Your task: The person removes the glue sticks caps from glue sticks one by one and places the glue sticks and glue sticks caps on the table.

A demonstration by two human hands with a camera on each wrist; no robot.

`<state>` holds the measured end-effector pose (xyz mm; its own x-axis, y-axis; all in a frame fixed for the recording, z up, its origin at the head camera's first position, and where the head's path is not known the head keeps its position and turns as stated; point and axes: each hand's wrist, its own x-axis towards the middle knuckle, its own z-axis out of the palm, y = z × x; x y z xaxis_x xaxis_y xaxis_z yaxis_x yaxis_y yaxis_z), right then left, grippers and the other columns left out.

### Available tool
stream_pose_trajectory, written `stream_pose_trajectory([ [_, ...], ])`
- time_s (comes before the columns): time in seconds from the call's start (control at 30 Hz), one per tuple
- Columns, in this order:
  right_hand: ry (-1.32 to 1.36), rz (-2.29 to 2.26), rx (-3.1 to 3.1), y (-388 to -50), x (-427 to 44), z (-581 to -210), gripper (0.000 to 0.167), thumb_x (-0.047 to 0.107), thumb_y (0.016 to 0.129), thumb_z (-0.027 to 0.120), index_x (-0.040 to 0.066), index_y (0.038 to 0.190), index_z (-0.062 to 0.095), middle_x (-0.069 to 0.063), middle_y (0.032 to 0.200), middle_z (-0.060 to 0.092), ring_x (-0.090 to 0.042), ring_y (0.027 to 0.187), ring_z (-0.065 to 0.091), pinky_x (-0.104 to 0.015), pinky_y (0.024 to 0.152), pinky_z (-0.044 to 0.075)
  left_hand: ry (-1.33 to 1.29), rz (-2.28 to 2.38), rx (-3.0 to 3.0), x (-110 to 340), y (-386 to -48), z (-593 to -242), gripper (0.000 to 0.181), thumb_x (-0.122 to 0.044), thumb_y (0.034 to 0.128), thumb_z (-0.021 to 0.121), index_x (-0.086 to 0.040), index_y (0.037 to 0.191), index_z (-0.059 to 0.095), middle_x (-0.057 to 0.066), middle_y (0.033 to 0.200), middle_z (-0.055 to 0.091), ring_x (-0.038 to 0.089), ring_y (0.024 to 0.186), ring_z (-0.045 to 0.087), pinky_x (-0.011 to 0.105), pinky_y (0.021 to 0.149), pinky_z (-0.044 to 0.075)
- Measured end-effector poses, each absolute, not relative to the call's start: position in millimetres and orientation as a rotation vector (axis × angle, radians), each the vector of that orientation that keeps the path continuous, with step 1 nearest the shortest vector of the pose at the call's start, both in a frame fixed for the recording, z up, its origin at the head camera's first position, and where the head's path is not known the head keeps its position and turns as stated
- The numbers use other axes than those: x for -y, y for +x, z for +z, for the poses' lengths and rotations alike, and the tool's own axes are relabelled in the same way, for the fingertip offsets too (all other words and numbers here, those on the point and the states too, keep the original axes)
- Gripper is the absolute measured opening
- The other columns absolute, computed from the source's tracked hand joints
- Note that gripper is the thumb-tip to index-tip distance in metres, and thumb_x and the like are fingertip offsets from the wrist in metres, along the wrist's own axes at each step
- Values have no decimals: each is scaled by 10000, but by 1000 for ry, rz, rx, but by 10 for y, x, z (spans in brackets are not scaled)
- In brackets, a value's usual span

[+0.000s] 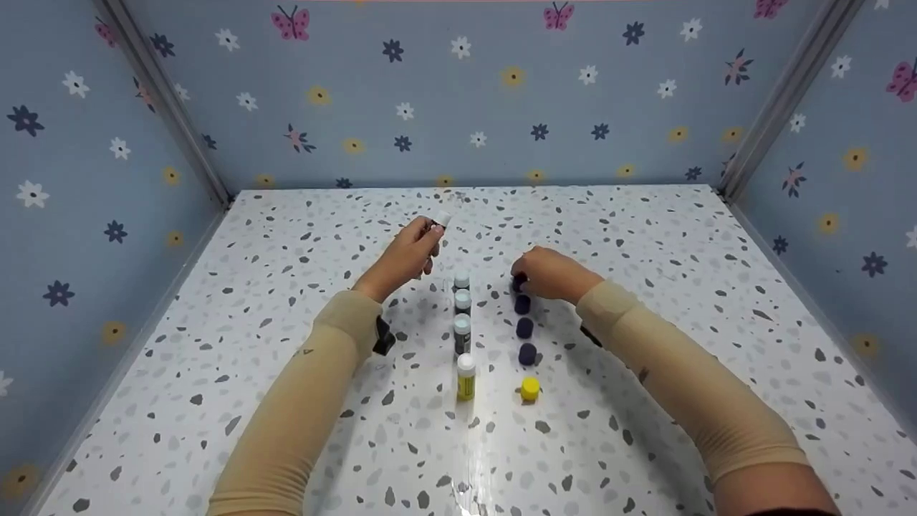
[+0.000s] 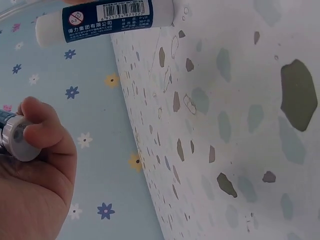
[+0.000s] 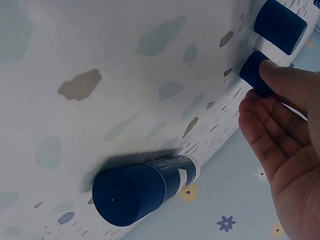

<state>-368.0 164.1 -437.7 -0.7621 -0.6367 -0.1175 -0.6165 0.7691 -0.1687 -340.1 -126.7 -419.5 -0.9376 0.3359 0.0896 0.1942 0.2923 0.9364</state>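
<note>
My left hand (image 1: 406, 256) holds a dark-blue glue stick (image 2: 10, 135); its whitish end faces the left wrist camera. My right hand (image 1: 550, 274) pinches a dark-blue cap (image 3: 256, 74) between thumb and fingers, close to the tabletop. Between the hands runs a row of uncapped glue sticks: several blue-labelled ones (image 1: 462, 333) and, closest to me, a yellow one (image 1: 466, 378). To their right, blue caps (image 1: 524, 328) and one yellow cap (image 1: 530, 389) form a parallel line. A blue-capped glue stick (image 3: 132, 195) shows in the right wrist view; I cannot make it out in the head view.
The white speckled tabletop (image 1: 387, 459) carries both rows. Blue flower-printed panels (image 1: 458, 86) enclose it at the back and on both sides. In the left wrist view, an upright uncapped glue stick (image 2: 160, 15) stands close to the left hand.
</note>
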Motion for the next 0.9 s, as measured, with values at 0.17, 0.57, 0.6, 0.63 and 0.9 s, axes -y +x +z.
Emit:
stream_pose_trajectory([
  [0.17, -988, -176, -2793, -3694, -1630, -4386, 115, -30, 974, 694, 10, 1031, 786, -135, 1030, 801, -313, 950, 707, -487, 935, 574, 515, 1705, -2479, 1268, -3421, -4184, 289, -391, 1175, 432, -118, 1177, 528, 57, 1016, 555, 229, 812, 588, 323, 665, 463],
  [0.57, -972, -197, -2783, -3701, -1626, -4349, 122, -32, 957, 713, 18, 1014, 808, -123, 1004, 803, -278, 881, 676, -458, 896, 585, 558, 1649, -2625, 1230, -3546, -4147, 371, -328, 1118, 608, -40, 1339, 685, 152, 1208, 697, 214, 1057, 612, 372, 905, 514],
  [0.6, -981, -198, -2783, -3702, -1629, -4348, 117, -33, 957, 716, 19, 1009, 807, -121, 998, 802, -276, 876, 670, -457, 891, 582, 559, 1648, -2633, 1222, -3555, -4155, 361, -319, 1113, 619, -41, 1332, 693, 144, 1198, 703, 208, 1047, 612, 365, 903, 512],
  [0.63, -988, -198, -2783, -3704, -1631, -4349, 112, -31, 957, 717, 22, 1001, 805, -118, 990, 801, -274, 870, 661, -456, 885, 578, 559, 1650, -2636, 1216, -3564, -4166, 346, -309, 1108, 631, -42, 1316, 703, 134, 1180, 708, 204, 1026, 611, 359, 896, 511],
  [0.9, -1038, -206, -2788, -3722, -1644, -4378, 101, -32, 949, 717, 20, 974, 799, -121, 966, 804, -260, 822, 661, -447, 844, 591, 540, 1541, -2650, 1148, -3638, -4367, 199, -274, 1063, 723, -80, 1099, 744, 84, 1038, 712, 210, 924, 604, 375, 855, 503],
])
